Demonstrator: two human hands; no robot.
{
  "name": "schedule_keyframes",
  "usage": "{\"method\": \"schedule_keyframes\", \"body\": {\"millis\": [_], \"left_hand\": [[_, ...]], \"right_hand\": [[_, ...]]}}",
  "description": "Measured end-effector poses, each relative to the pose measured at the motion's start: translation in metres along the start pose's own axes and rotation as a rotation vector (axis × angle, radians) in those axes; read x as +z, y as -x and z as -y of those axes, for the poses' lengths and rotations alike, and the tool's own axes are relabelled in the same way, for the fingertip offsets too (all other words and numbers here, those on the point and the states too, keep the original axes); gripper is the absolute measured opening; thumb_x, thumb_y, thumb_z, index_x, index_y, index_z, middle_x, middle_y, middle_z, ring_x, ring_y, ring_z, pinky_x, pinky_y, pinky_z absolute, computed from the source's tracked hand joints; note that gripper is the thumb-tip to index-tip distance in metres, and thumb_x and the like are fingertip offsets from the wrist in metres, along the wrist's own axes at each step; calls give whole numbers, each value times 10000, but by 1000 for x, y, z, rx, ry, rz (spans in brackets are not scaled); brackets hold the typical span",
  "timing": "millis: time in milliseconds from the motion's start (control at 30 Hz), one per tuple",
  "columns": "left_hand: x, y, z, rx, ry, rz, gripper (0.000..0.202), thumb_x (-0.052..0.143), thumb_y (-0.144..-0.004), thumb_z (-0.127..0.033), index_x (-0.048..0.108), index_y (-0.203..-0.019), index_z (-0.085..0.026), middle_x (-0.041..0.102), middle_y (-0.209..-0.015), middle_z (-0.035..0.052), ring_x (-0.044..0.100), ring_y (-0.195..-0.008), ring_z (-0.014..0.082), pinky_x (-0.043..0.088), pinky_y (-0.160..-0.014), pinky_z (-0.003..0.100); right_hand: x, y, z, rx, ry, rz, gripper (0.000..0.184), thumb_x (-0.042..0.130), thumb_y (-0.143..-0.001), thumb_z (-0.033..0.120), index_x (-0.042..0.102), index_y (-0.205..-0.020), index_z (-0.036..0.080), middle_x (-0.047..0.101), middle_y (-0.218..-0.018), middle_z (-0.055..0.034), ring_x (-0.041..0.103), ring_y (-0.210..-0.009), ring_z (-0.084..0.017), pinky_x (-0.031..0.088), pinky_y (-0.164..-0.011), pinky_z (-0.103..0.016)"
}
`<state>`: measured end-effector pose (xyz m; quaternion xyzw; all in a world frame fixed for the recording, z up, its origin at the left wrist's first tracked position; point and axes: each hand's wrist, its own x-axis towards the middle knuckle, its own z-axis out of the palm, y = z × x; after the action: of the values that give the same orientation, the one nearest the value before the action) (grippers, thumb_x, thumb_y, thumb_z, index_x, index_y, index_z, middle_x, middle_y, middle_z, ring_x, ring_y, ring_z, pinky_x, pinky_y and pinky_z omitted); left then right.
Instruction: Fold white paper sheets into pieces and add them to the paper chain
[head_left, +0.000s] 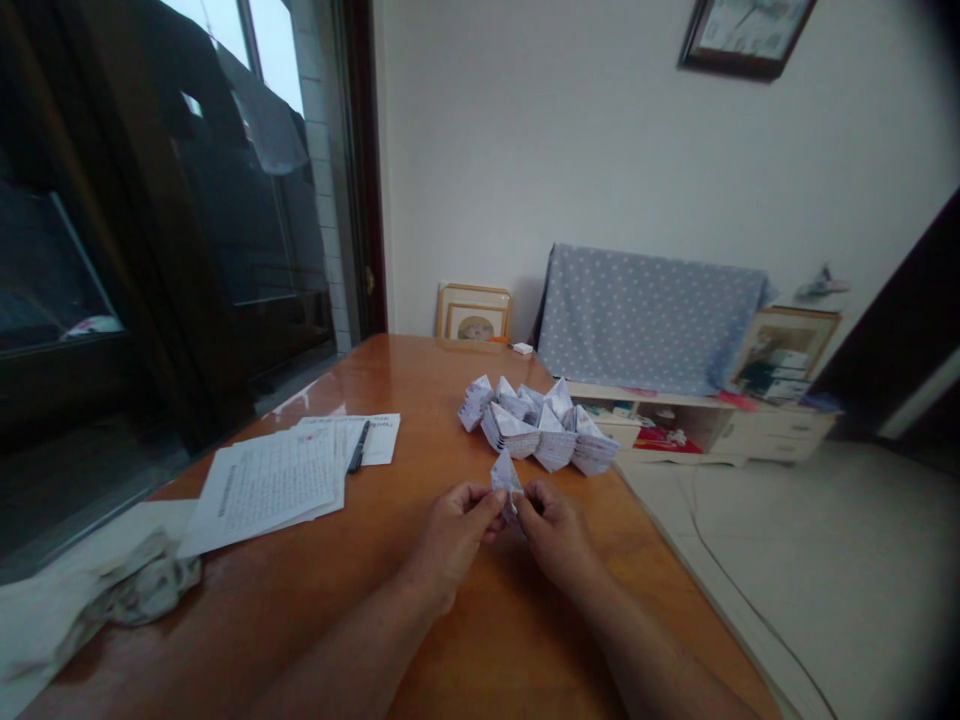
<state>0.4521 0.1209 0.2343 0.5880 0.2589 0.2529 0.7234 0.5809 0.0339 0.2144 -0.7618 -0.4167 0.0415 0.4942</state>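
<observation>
Between my two hands is a small folded paper piece (pixel 505 472), pointed at the top and printed or written on like the others. My left hand (pixel 466 522) pinches its left side between thumb and fingers. On its right side my right hand (pixel 553 525) is closed in a similar pinch. The lower part of the piece is partly covered by my fingers. Just beyond my hands stands a cluster of stacked folded paper pieces (pixel 517 436), several stacks close together with their points up.
Left on the wooden table (pixel 427 380) lie printed sheets (pixel 262 485) with a dark pen (pixel 359 447) on them. A crumpled cloth (pixel 154 580) is at the near left. A small white box (pixel 522 348) sits at the far end. The table's right edge drops to the floor.
</observation>
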Motion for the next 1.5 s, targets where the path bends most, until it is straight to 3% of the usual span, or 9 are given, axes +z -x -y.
{"method": "schedule_keyframes", "body": {"millis": [267,500,667,833,1067,1400,1500], "left_hand": [[-5,-5,3,-46,182,68,234,705,-786,-354,556,-821,-177,531,-693,-30,475,-602,83,313,-531,202],[-3,-4,-4,-131,364,186,249,735,-778,-318,542,-862,-184,555,-705,-39,514,-581,73,318,-515,188],[-5,-5,-4,-130,402,211,229,734,-779,-280,568,-896,-174,595,-740,-22,555,-606,83,387,-567,201],[-4,-6,-4,-162,401,182,122,636,-793,-219,552,-867,-172,599,-745,-17,575,-605,98,403,-566,219],[-4,-7,-4,-224,407,154,77,543,-789,-212,554,-857,-175,612,-729,-14,555,-558,94,368,-531,225],[-4,-4,-7,-194,463,235,178,730,-750,-183,591,-859,-161,576,-729,-29,545,-596,71,359,-526,187],[-6,-5,-7,-185,431,222,184,734,-750,-188,593,-863,-157,563,-712,-31,516,-567,60,307,-477,178]], "right_hand": [[2,-3,-4,151,-319,112,278,572,-831,425,516,-685,195,475,-578,39,420,-531,-120,299,-483,-240],[-8,-4,1,317,-631,200,270,646,-778,433,555,-707,190,556,-608,15,443,-526,-118,313,-504,-243],[-12,-3,5,339,-673,211,273,654,-792,439,571,-706,194,592,-616,-11,450,-514,-125,308,-488,-256],[-11,-4,3,328,-654,200,268,682,-774,411,561,-699,184,559,-583,21,420,-506,-108,282,-482,-244],[-13,-5,3,345,-597,156,310,710,-730,447,555,-694,180,529,-565,45,402,-497,-100,274,-495,-239],[-10,-4,1,308,-643,174,276,683,-767,426,562,-716,183,577,-616,12,459,-539,-125,323,-519,-259],[-12,-8,0,277,-630,112,264,701,-744,423,587,-786,188,591,-672,11,494,-587,-139,368,-547,-259]]}}
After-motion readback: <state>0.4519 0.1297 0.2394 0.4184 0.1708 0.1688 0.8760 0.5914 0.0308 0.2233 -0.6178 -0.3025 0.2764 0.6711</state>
